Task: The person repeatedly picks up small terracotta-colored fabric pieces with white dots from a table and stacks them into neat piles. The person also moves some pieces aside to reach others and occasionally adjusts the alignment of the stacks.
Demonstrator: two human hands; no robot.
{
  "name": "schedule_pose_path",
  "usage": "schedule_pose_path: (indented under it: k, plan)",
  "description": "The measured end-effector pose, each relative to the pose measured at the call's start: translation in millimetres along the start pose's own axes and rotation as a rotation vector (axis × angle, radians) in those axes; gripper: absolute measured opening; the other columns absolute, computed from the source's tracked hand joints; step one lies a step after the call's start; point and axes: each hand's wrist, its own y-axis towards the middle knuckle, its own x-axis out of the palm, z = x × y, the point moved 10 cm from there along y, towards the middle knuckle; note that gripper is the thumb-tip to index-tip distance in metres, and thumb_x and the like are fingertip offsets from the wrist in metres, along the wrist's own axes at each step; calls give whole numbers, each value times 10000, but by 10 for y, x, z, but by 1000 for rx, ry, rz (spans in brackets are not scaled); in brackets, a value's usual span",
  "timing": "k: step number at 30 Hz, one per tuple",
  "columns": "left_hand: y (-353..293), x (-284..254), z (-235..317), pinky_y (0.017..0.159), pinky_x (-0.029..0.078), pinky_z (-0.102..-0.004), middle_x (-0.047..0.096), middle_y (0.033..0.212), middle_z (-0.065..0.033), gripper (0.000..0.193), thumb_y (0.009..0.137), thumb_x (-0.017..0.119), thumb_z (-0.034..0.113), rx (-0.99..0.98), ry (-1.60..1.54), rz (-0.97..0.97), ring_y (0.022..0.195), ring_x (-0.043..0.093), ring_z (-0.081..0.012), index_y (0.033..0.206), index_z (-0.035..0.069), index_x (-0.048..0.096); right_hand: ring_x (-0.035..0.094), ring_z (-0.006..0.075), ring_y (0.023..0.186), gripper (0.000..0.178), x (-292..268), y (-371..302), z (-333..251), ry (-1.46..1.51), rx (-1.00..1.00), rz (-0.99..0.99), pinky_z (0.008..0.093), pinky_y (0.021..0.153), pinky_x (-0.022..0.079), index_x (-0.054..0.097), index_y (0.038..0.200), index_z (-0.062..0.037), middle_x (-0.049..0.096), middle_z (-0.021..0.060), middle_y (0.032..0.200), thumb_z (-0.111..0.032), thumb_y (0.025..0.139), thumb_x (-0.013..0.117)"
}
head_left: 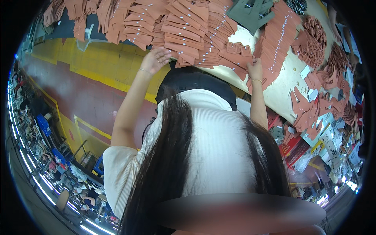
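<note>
My right hand (255,70) pinches the edge of a flat terracotta cut piece (236,58), which looks like leather and has small frame-like openings at its top. This piece lies over other pieces at the table's near edge. My left hand (155,60) is apart from it, beside the near edge of a fanned stack of terracotta pieces (182,33). Its fingers are loosely curled and spread, with nothing visible in them. Small white labels mark many of the stacked pieces. Another long overlapping row of pieces (276,43) runs just right of my right hand.
Dark green cut pieces (250,13) lie on top at the far side. Bundled terracotta straps (309,45) and loose pieces (305,105) cover the right of the pale table (280,100). Another person's arm (348,43) shows at the far right. Yellow and red floor (94,90) lies left.
</note>
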Motion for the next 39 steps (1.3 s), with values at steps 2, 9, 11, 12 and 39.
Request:
schedule_pose_path:
  k: [2, 9, 11, 12, 39]
  plan:
    - [43, -7, -218, 808, 478, -385, 596, 1068, -134, 253, 929, 438, 238, -75, -38, -11, 986, 595, -274, 1095, 65, 517, 609, 389, 889, 354, -28, -32, -49, -80, 45, -27, 431, 775, 470, 510, 991, -28, 633, 219, 922, -222, 731, 651]
    - [102, 37, -575, 861, 453, -379, 576, 1133, -127, 313, 929, 457, 303, -181, -39, -77, 1046, 566, -268, 1143, 80, 512, 628, 338, 922, 409, -176, -121, -328, -253, -134, -22, 397, 783, 482, 536, 1060, -28, 639, 207, 980, -266, 749, 655]
    - [98, 7, -596, 859, 453, -378, 574, 1137, -124, 312, 936, 440, 297, -199, -5, -75, 1046, 565, -266, 1153, 83, 505, 605, 378, 955, 427, -179, -120, -338, -282, -136, -69, 421, 823, 464, 520, 1111, -38, 627, 232, 1014, -262, 765, 631]
    - [93, -16, -592, 857, 454, -376, 572, 1139, -124, 312, 939, 432, 294, -197, 4, -68, 1045, 564, -264, 1158, 82, 499, 593, 397, 972, 437, -177, -126, -351, -303, -126, -91, 433, 843, 456, 512, 1137, -43, 620, 244, 1030, -260, 773, 620]
    - [106, -355, -326, 825, 469, -368, 563, 1146, -138, 319, 931, 441, 277, -133, -102, -41, 1022, 572, -263, 1180, 80, 470, 317, 343, 1312, 600, 963, -588, -3207, -501, -770, -460, 409, 1065, 293, 440, 1326, -102, 294, 183, 1442, -321, 804, 638]
